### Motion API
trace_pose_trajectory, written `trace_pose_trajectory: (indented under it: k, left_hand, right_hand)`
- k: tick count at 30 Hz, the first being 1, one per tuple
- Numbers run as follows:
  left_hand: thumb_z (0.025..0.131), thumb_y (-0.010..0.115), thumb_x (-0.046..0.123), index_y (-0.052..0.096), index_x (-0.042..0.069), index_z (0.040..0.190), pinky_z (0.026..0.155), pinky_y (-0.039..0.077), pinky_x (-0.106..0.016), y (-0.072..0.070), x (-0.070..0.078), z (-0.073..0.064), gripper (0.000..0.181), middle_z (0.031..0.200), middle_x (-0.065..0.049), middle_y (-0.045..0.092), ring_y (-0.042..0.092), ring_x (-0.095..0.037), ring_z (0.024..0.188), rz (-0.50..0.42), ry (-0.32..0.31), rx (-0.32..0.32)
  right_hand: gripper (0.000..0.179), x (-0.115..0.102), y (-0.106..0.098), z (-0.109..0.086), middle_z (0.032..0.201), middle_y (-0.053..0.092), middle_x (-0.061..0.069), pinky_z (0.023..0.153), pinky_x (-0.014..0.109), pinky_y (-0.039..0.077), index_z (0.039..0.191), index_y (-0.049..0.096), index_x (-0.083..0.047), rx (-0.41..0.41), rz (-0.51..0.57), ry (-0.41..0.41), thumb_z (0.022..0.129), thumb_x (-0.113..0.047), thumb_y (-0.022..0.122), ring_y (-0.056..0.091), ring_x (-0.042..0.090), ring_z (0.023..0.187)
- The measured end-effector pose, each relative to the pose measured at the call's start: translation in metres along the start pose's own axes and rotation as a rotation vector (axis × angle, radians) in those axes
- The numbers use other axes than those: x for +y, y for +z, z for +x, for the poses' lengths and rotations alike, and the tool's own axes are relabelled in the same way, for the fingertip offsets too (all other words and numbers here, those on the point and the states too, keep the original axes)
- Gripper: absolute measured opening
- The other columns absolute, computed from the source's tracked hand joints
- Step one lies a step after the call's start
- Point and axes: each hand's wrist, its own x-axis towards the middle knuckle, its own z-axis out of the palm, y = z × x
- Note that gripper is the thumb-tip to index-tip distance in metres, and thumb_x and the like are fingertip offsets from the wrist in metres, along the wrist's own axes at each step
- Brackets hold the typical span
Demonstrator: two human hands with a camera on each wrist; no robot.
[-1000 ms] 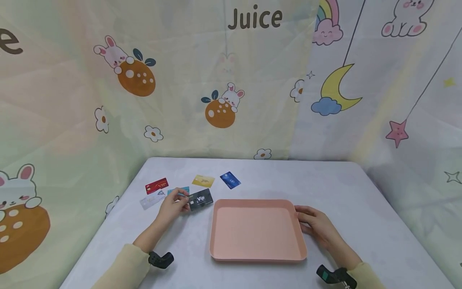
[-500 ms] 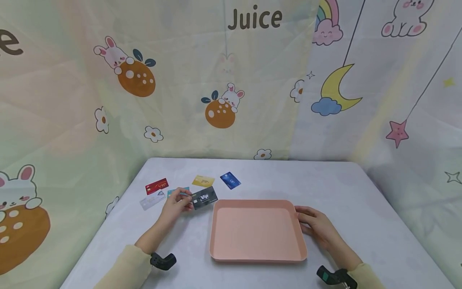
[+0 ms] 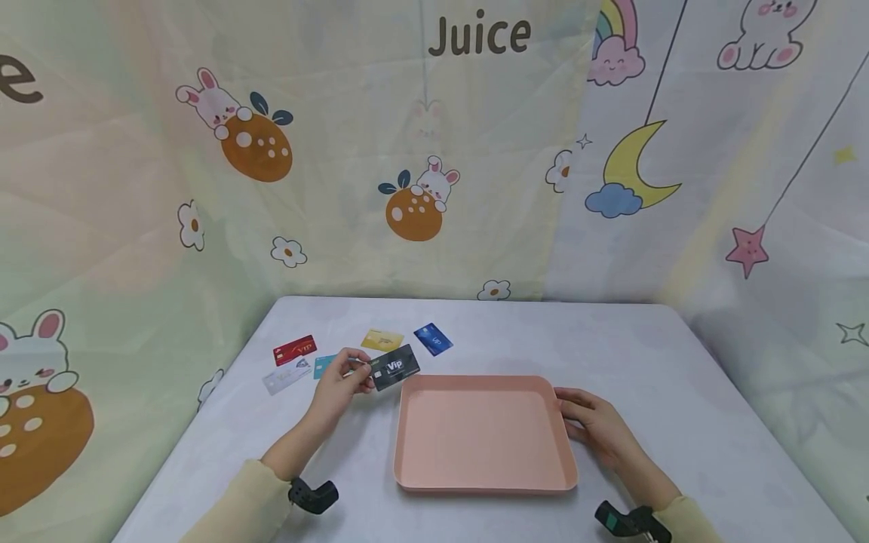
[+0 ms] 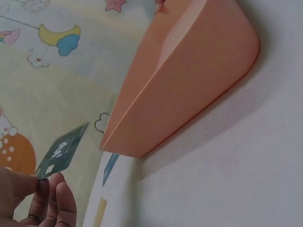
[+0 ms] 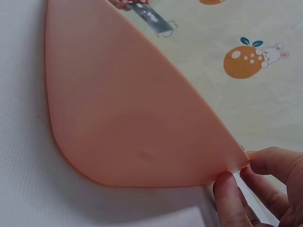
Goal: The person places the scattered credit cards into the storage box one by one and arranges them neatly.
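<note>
A black VIP card is pinched in my left hand, between thumb and fingers. It hovers tilted just off the far left corner of the pink tray; in the left wrist view the card shows its "Vip" lettering and chip. My right hand holds the tray's right edge; in the right wrist view a thumb presses the outer wall and a finger meets the rim. Behind my left hand lies a light blue card, partly hidden by the hand.
Toward the back left lie a red card, a pale translucent card, a yellow card and a dark blue card. White cloth covers the table. A printed curtain stands close behind it.
My left hand has carried the black card rightward and slightly up, closer to the tray's corner. The right hand and the tray have stayed in place.
</note>
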Motion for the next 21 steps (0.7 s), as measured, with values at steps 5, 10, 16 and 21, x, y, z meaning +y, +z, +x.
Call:
trace_pose_trajectory:
  k: [5, 10, 16, 21]
  left_hand:
    - [0.104, 0.058, 0.007, 0.055, 0.005, 0.125, 0.078, 0.060, -0.026, 0.003, 0.002, 0.000, 0.021, 0.103, -0.013, 0.061, 0.066, -0.016, 0.082, -0.015, 0.015, 0.009]
    - [0.104, 0.059, 0.005, 0.056, 0.005, 0.123, 0.076, 0.060, -0.024, 0.007, -0.002, 0.000, 0.020, 0.103, -0.013, 0.061, 0.066, -0.017, 0.081, -0.037, 0.022, 0.000]
    - [0.103, 0.058, 0.005, 0.056, 0.005, 0.121, 0.075, 0.060, -0.025, 0.016, -0.006, -0.001, 0.018, 0.103, -0.013, 0.061, 0.066, -0.018, 0.081, -0.041, 0.023, -0.018]
    - [0.103, 0.059, 0.005, 0.057, 0.005, 0.120, 0.074, 0.060, -0.025, 0.021, -0.008, -0.001, 0.017, 0.100, -0.013, 0.062, 0.066, -0.019, 0.080, -0.048, 0.021, -0.029]
  right_hand:
    - [0.058, 0.001, 0.000, 0.000, 0.148, 0.052, 0.024, 0.087, 0.027, 0.060, 0.151, 0.045, 0.003, 0.005, 0.004, -0.005, 0.104, -0.024, 0.063, 0.065, 0.011, 0.109]
    - [0.058, 0.000, 0.000, 0.000, 0.148, 0.052, 0.024, 0.088, 0.028, 0.060, 0.151, 0.045, 0.003, 0.003, 0.007, -0.007, 0.103, -0.024, 0.064, 0.066, 0.011, 0.109]
    - [0.059, 0.001, 0.000, -0.001, 0.145, 0.055, 0.023, 0.088, 0.028, 0.060, 0.150, 0.046, 0.003, 0.005, 0.012, -0.013, 0.102, -0.025, 0.066, 0.066, 0.011, 0.108]
    - [0.059, 0.002, 0.000, -0.002, 0.142, 0.058, 0.019, 0.088, 0.028, 0.060, 0.150, 0.045, 0.004, -0.004, 0.024, -0.023, 0.102, -0.024, 0.065, 0.066, 0.010, 0.108]
